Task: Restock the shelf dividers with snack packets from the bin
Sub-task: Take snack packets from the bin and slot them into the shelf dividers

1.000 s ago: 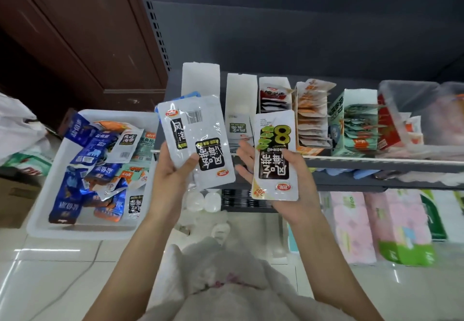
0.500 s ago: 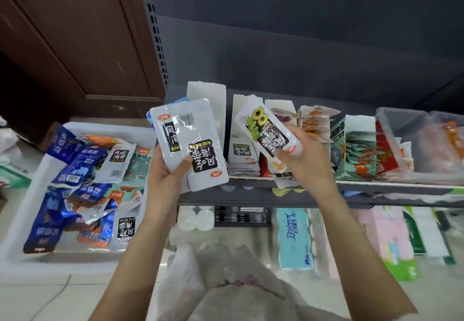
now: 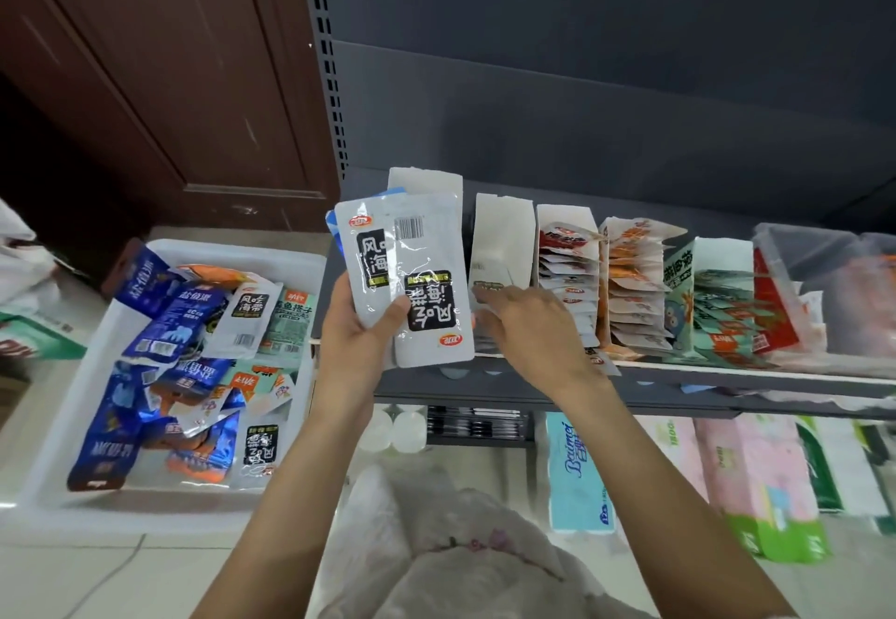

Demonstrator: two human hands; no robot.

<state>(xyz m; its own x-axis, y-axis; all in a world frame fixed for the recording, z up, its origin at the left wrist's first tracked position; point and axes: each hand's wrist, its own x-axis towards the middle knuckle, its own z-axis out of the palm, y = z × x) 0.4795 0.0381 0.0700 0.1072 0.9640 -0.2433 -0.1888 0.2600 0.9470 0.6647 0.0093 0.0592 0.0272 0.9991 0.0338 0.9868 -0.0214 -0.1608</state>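
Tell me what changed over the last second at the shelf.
The right hand carried its white packet from in front of the shelf into the white divider and now reaches in there; the packet is hidden. The left hand kept gripping its white packets. The bin stayed put.

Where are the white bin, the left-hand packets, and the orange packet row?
white bin (image 3: 310,262): head view, bare far-right rim.
white seaweed packets (image 3: 426,250): head view, front packet's upper face.
orange packet row (image 3: 630,279): head view, mid-stack.
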